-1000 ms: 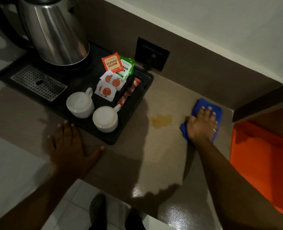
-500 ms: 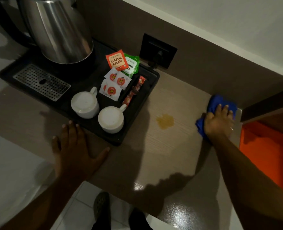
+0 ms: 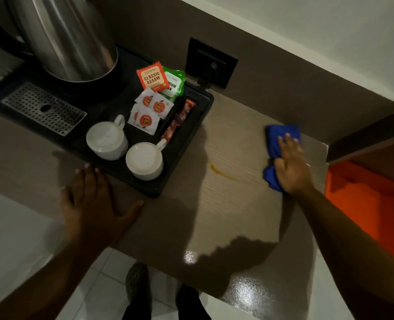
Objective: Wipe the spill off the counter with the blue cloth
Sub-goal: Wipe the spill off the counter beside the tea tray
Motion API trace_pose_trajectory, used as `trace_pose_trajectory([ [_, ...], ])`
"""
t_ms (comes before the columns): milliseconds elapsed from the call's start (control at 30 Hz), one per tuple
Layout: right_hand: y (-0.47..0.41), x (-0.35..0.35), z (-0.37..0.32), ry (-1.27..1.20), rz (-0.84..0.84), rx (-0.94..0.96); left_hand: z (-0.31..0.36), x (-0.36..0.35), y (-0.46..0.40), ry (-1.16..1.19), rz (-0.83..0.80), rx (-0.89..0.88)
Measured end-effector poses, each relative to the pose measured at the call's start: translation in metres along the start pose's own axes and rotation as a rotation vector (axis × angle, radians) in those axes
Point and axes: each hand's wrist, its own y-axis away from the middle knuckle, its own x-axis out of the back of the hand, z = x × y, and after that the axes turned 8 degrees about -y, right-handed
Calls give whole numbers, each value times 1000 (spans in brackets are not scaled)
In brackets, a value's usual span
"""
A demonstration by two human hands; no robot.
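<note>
While the spill (image 3: 222,173) reads only as a thin amber streak on the counter (image 3: 242,204), the blue cloth (image 3: 280,140) sits well to the right of it, near the back wall. Your right hand (image 3: 292,168) is flat on top of the cloth, fingers spread and pressing down, not pinching it; blue shows beyond the fingertips and below the thumb side, so the cloth is bunched under the palm. That flat press suits sliding, my guess. The streak lies to the left of that hand, apart from the cloth, nothing between them but bare counter.

Your left hand (image 3: 94,199) is splayed open on the counter edge, holding nothing, likely as a brace. It sits left of the spill, just in front of the black tray (image 3: 182,158) carrying two white cups (image 3: 144,161), sachets (image 3: 148,112) and the kettle (image 3: 66,35). Tray corner is near the streak's left end; watch it on the sweep. Wipe not finished, I'd say.
</note>
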Motion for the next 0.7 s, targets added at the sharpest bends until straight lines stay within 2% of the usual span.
trace_pose_trajectory([
  [133, 56, 1, 23, 32, 93, -253, 0, 2, 3, 40, 35, -3],
  [267, 104, -30, -34, 9, 162, -410, 0, -2, 3, 54, 35, -5],
  [300, 116, -40, -53, 1, 151, -371, 0, -2, 3, 62, 36, -6],
  [367, 144, -51, -69, -24, 49, -171, 0, -3, 3, 84, 34, -9],
  [467, 160, -24, -30, 41, -149, 209, 0, -2, 4, 82, 33, -15],
  [500, 151, -13, -14, 65, -168, 262, 0, -1, 4, 82, 39, -18],
  [567, 118, -3, -1, 39, -98, 146, -1, -2, 2, 93, 55, -18],
  [667, 55, -21, -37, 51, 155, -323, -1, -7, 1, 107, 74, -21],
  [700, 38, -29, -56, 50, 192, -453, -1, -9, 1, 106, 74, -21],
])
